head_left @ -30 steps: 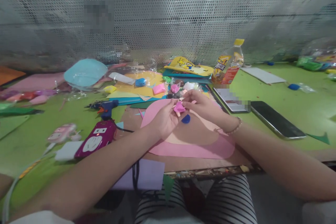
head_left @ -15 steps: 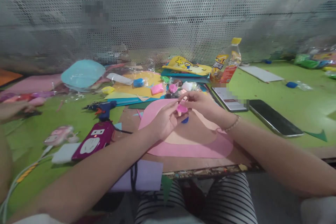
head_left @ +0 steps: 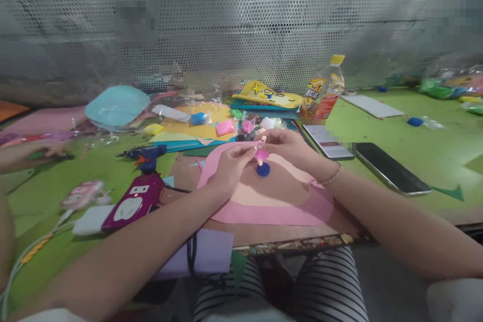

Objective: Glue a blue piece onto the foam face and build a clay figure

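Both my hands pinch a small pink clay figure [head_left: 260, 152] with a pale stem, held upright just above a blue clay disc [head_left: 263, 169]. My left hand [head_left: 229, 168] grips it from the left with closed fingertips. My right hand [head_left: 289, 147] holds it from the right and above, fingers curled. The disc lies on layered pink and peach foam sheets [head_left: 287, 206] over a brown board on the green table.
A glue gun [head_left: 148, 155], a purple phone case [head_left: 133, 203], and a white charger [head_left: 87, 213] lie left. Clay lumps and coloured sheets [head_left: 196, 128] sit behind. A drink bottle [head_left: 322, 91], a booklet and a black phone [head_left: 392, 168] lie right. Another person's hand [head_left: 22, 153] reaches in at far left.
The pink figure has turned upright and come down over the blue disc. Another person's hand has come in at the far left. The camera shifted slightly.
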A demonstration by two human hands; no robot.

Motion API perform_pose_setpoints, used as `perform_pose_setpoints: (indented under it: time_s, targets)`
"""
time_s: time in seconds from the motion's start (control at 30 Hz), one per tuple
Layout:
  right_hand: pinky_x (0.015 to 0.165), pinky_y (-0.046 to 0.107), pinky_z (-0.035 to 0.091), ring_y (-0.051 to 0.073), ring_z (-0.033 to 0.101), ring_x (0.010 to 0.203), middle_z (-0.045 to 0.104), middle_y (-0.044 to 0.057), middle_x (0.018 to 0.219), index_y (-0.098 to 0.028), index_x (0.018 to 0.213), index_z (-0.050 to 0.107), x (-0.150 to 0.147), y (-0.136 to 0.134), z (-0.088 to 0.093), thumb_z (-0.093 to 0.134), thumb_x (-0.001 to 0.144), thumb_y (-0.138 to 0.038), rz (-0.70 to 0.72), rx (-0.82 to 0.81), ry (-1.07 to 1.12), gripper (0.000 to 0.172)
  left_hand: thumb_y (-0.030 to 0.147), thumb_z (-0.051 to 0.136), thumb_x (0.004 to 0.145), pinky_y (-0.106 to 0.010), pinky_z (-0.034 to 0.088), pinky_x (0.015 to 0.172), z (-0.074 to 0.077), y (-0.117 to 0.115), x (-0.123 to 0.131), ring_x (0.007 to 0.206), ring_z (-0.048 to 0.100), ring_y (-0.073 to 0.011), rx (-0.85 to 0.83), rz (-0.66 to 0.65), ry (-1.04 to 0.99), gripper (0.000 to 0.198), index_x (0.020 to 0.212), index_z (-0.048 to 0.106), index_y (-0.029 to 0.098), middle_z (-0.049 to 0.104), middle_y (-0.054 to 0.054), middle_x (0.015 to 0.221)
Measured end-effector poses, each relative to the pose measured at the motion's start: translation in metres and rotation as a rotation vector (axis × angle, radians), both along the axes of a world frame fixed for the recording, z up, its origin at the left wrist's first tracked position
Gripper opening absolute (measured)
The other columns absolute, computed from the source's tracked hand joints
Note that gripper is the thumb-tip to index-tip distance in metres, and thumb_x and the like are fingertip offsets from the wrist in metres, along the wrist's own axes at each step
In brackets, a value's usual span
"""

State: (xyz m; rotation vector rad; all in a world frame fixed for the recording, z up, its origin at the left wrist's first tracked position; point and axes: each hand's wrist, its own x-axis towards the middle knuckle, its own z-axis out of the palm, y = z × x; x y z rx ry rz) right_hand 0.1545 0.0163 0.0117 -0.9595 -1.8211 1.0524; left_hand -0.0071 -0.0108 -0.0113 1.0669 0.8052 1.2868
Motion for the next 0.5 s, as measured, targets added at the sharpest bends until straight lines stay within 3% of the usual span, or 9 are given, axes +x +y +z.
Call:
perform_pose_setpoints:
  time_s: [0.23,0.5]
  targets:
    - [0.073,0.029,0.046,0.013,0.058,0.076,0.066,0.003,0.085,-0.017,0.089,0.069,0.0033,0.0042,-0.0008,0.061,0.078,-0.038,0.053,0.002,-0.001,0.025,0.025,0.073,0.063,-0.031,0.051,0.076,-0.0018,0.0004,-0.0001,0.065,0.06,-0.0111,0.006,0.009,-0.005,0.015,0.072,0.069,0.014,0.066,-0.001,0.067]
    - [0.071,0.028,0.05,0.013,0.062,0.075,0.069,0.003,0.084,-0.017,0.096,0.068,0.0024,0.0034,-0.0001,0.069,0.071,-0.032,0.084,-0.12,0.094,0.029,0.026,0.074,0.061,-0.032,0.05,0.075,-0.0025,0.0018,-0.0001,0.066,0.06,-0.0118,-0.01,0.016,0.021,0.017,0.072,0.068,0.014,0.067,-0.003,0.073]
